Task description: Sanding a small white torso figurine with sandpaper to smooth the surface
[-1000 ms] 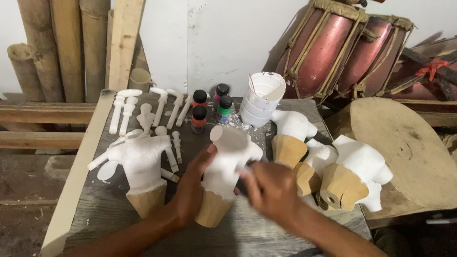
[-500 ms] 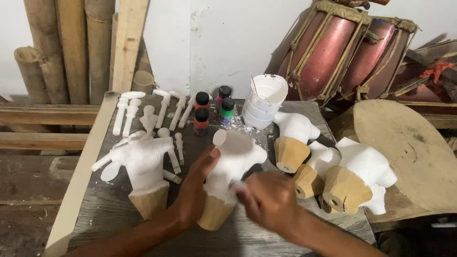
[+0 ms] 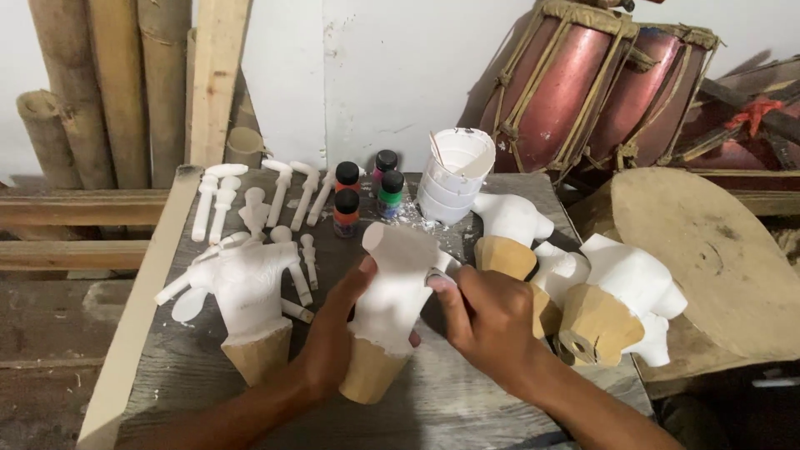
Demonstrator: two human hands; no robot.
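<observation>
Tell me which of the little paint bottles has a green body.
The green bottle, at the right of the cluster beside the white tub; the others look red, orange and pink.

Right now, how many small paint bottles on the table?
4, clustered at the table's back centre beside the white cup: red-capped, pink one, green one, orange one nearest. More could hide behind the cup.

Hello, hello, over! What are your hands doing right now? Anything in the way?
Left hand gripping white-painted wooden torso. Right hand pressed against its side, fingertips pinching something small, unclear. Finished torso close left, more torsos close right.
</observation>
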